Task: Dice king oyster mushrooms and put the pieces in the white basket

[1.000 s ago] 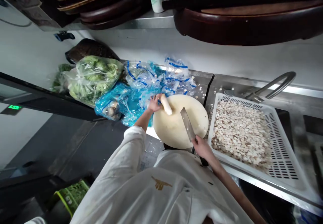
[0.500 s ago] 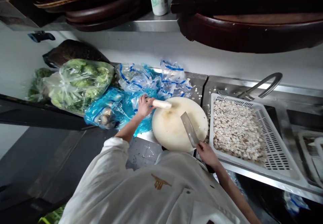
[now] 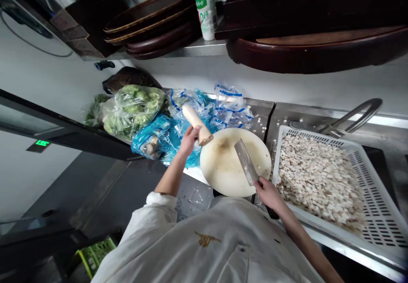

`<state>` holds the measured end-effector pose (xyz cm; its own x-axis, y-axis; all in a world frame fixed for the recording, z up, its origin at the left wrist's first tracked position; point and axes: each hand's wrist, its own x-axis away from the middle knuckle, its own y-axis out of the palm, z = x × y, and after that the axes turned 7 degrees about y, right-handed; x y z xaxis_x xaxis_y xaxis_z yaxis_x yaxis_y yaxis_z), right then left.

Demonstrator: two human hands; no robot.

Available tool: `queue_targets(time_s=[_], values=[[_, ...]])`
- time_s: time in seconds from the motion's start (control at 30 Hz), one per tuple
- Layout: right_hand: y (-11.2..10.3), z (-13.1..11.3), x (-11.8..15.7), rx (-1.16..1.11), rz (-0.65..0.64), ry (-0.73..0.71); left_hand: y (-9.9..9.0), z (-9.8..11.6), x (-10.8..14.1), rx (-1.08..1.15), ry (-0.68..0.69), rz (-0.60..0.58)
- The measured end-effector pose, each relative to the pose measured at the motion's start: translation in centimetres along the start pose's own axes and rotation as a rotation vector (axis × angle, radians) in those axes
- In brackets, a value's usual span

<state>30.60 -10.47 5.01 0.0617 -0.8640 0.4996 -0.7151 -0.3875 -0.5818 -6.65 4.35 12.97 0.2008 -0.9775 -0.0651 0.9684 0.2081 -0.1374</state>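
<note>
- The left hand (image 3: pixel 188 142) gripped a pale, thick mushroom (image 3: pixel 194 121) near its browned end.
- The mushroom slanted at the far left edge of the round cutting board (image 3: pixel 219 176), before the plastic bags (image 3: pixel 204 111); whether it touched the board could not be told.
- It seemed light, firm yet easily bruised, perhaps slightly slippery; its stout middle looked the surest hold.
- The right hand (image 3: pixel 268 194) was closed around the handle of a cleaver (image 3: pixel 246 164), its blade over the board.

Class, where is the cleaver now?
In the head view, the cleaver is in the right hand, its blade over the right half of the round board.
</note>
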Motion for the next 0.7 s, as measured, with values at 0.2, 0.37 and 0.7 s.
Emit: queue_targets(time_s=[0.2,0.37,0.7], values=[[0.0,-1.2,0.2,0.263,0.019,-0.057,10.2,-8.2,9.5,-0.006,-0.406,-0.225],[0.2,-0.7,1.3,0.403,-0.017,-0.035,12.2,-10.8,11.7,-0.187,-0.299,-0.253],[0.8,-4.4,2.9,0.422,-0.028,0.014,6.4,-10.8,5.5,-0.554,0.555,-0.923]])
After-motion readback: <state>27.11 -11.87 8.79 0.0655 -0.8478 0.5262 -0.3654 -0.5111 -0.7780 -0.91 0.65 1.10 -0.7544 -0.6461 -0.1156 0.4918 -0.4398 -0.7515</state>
